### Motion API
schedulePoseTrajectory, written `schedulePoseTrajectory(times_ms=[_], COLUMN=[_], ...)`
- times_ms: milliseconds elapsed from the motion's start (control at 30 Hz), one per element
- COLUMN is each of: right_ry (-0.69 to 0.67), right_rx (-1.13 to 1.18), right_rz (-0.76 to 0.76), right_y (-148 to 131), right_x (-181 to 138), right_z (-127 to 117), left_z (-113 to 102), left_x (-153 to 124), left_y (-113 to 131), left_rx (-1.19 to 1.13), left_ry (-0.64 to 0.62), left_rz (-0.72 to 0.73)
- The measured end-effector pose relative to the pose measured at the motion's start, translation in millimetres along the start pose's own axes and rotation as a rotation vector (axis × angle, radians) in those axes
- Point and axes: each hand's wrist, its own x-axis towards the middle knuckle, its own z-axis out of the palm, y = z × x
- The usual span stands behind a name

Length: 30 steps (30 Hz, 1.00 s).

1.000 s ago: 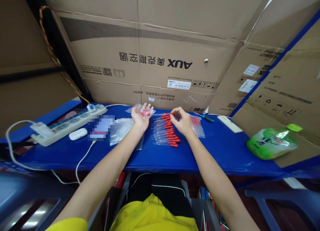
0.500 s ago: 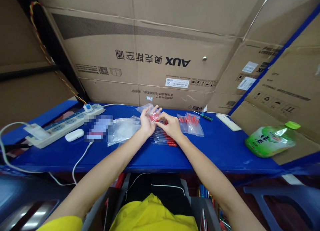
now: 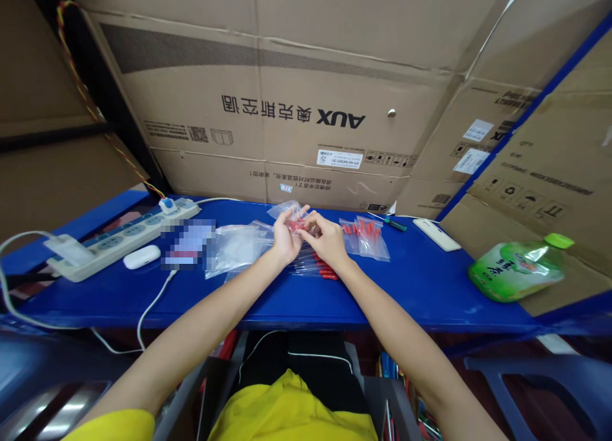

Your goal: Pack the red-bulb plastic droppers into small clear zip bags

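Observation:
My left hand (image 3: 285,239) holds up a small clear plastic bag (image 3: 285,207) with red pieces inside, its fingers curled around the plastic. Against it, my right hand (image 3: 327,237) is closed in a pinch at the bag's right side. What lies between those fingertips is too small to make out. Below the hands, partly hidden by them, lies a pile of thin clear tubes with red ends (image 3: 306,264). Filled bags (image 3: 371,238) of red pieces lie to the right of my right hand. Left of my left wrist is a stack of flat clear bags (image 3: 235,248).
On the blue table (image 3: 406,281) are a screwdriver (image 3: 396,224), a white phone-like slab (image 3: 437,234) and a green bottle (image 3: 519,269) lying at right. At left are a power strip (image 3: 129,237), a white case (image 3: 142,257) and a blurred phone (image 3: 190,242). Cardboard (image 3: 287,58) walls the back.
My left hand has shifted slightly right, and its fingers have curled in from a more spread pose. The bag has moved right with it. My right hand stays almost in place, still pinching.

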Motion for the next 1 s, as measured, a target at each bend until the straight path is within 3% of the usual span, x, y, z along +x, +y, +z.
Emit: schedulePoseTrajectory(times_ms=[500, 700, 833, 1000], right_ry=[0.067, 0.007, 0.021, 0.186], right_rx=[-0.069, 0.132, 0.318, 0.348], right_rz=[0.017, 0.145, 0.157, 0.227], right_y=[-2.6, 5.3, 9.2, 17.3], right_x=[6.1, 7.2, 8.2, 12.5], right_z=[-10.6, -7.5, -4.3, -9.7], left_z=[8.2, 11.1, 11.0, 4.2], left_x=[-4.4, -5.5, -4.4, 1.3], left_y=[12.5, 17.8, 15.7, 14.6], left_rx=[-0.080, -0.112, -0.008, 0.228], left_ry=[-0.036, -0.132, -0.112, -0.029], left_rz=[-0.002, 0.019, -0.023, -0.121])
